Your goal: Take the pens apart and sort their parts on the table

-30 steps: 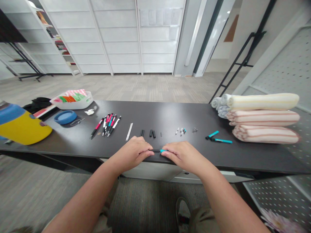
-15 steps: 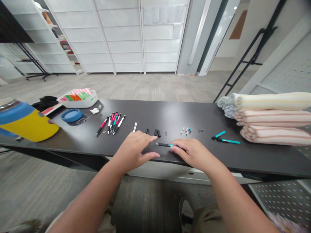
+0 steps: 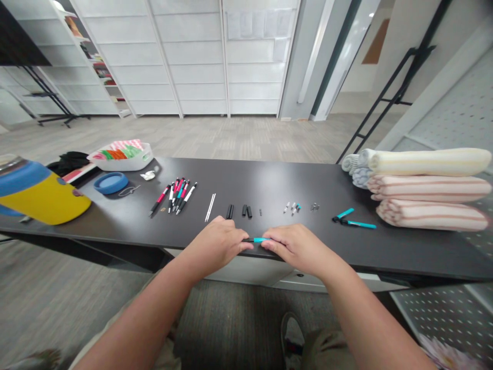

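Both hands grip one teal and black pen [image 3: 259,240] above the table's front edge. My left hand [image 3: 217,241] is closed on its black grip end, and my right hand [image 3: 295,244] is closed round the teal barrel, whose far end is hidden. Just beyond my hands lie two white refills [image 3: 210,207], black grip sleeves [image 3: 230,211], short black pieces [image 3: 247,211] and a tiny dark part [image 3: 261,211]. Farther right are small clear and teal pieces [image 3: 295,207], little springs [image 3: 315,207] and two teal pen barrels [image 3: 358,224].
Several whole pens [image 3: 179,195] lie in a group at the left. Beyond them are a blue ring-shaped lid [image 3: 111,183], a white basket [image 3: 133,163] and a yellow and blue bottle [image 3: 46,198] on its side. Rolled towels [image 3: 431,187] are stacked at the right end.
My left hand has closed on the pen's black end, where it was open beside it before. My right hand and the pen have shifted slightly toward me.
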The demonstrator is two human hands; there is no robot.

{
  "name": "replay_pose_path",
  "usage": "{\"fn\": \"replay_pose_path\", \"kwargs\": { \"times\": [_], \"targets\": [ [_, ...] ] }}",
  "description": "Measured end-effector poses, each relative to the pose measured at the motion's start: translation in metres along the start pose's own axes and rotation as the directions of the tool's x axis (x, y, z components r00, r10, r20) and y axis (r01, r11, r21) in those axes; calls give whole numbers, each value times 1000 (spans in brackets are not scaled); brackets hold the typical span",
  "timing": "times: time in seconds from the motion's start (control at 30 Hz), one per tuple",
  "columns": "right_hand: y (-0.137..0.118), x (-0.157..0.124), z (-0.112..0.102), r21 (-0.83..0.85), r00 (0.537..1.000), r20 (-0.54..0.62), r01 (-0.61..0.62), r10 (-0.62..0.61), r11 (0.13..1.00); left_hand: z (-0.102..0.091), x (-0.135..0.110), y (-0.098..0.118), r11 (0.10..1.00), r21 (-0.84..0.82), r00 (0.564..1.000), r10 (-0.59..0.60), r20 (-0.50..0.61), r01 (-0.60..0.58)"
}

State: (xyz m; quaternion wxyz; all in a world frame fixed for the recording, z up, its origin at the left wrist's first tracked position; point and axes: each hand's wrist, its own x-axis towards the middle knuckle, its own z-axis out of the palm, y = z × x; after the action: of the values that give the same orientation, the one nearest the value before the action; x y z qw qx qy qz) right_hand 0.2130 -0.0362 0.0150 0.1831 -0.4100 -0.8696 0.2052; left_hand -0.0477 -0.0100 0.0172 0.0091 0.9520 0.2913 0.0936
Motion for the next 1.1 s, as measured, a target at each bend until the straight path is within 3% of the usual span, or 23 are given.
{"fn": "replay_pose_path", "kwargs": {
  "times": [0.57, 0.67, 0.73, 0.8, 0.87, 1.0, 1.1],
  "targets": [
    [4, -2, -1, 56, 1000, 8, 10, -10, 998, -16, -11, -8, 972, -213, 994, -86, 73, 100],
    [12, -6, -5, 118, 999, -46, -23, 29, 993, -30, -29, -29, 931, -312, 981, -191, 32, 192],
    [17, -8, -7, 144, 995, -85, -47, 60, 988, -40, -43, -43, 857, -398, 937, -349, 19, 327],
    [19, -8, -7, 142, 991, -106, -68, 83, 988, -46, -50, -49, 784, -486, 883, -467, -53, 386],
    [19, -7, -6, 142, 987, -116, -94, 111, 985, -43, -49, -47, 774, -503, 864, -494, -101, 384],
    [19, -6, -5, 175, 963, -203, -142, 177, 974, -24, -26, -29, 826, -452, 891, -435, -130, 337],
    [20, -7, -5, 211, 933, -284, -165, 222, 963, -11, -7, -21, 832, -434, 857, -467, -217, 344]
  ]
}}
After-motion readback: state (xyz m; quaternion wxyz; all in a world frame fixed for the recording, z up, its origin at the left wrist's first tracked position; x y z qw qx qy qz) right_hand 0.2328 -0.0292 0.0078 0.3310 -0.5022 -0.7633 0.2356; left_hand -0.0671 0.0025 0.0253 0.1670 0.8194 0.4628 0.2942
